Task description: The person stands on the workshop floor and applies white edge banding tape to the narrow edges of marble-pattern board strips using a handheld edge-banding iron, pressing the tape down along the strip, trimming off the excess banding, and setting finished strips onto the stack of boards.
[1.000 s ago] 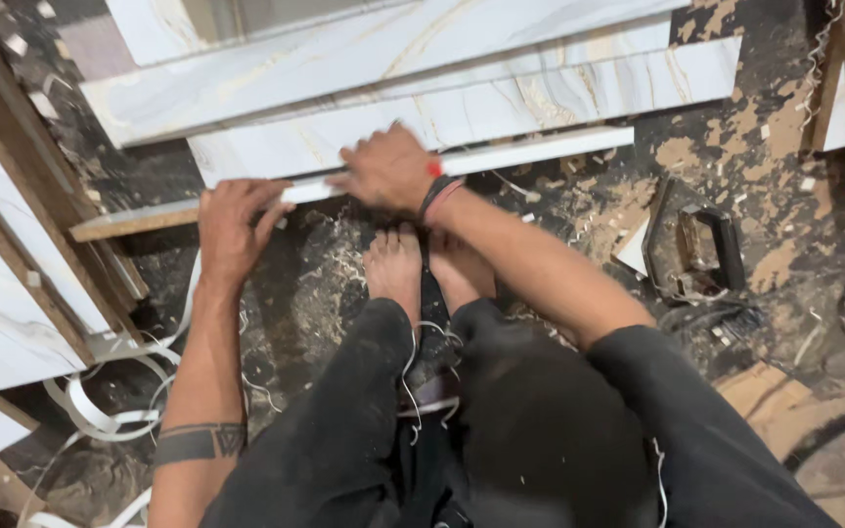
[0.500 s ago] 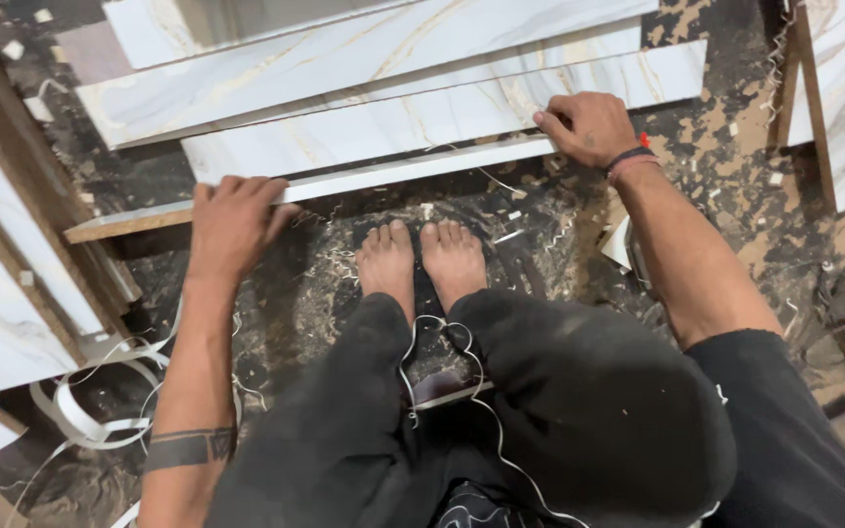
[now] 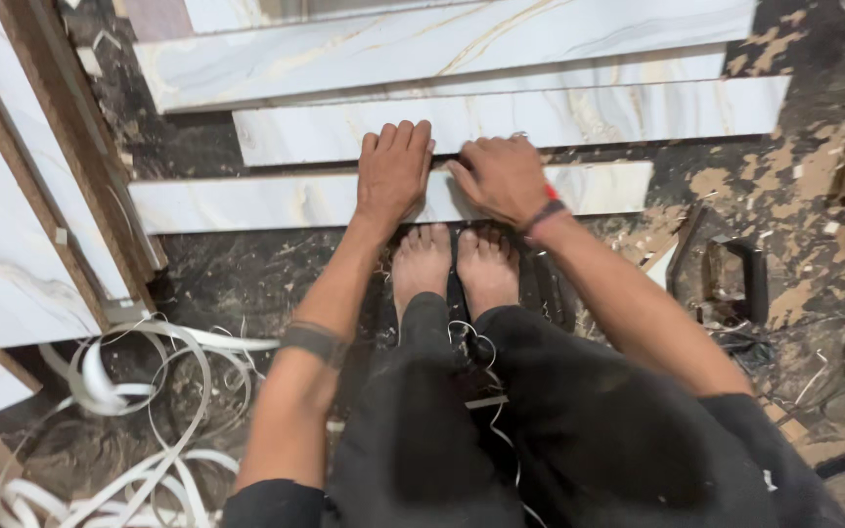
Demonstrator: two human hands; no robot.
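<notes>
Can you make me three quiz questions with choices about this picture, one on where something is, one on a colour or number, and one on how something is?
1. Where do the curly white offcut strips lie?
A. on the floor by the left arm
B. on top of the boards
C. beside the right arm

2. How many bare feet show?
A. one
B. two
C. none

3. How does the left hand rest on the marble-patterned strip?
A. clenched in a fist
B. lifted clear of it
C. flat, palm down

Answers: 1 A, the coils lie at lower left on the dusty floor. 2 B, two feet sit side by side below the hands. 3 C, its fingers lie spread flat beside the right hand.
</notes>
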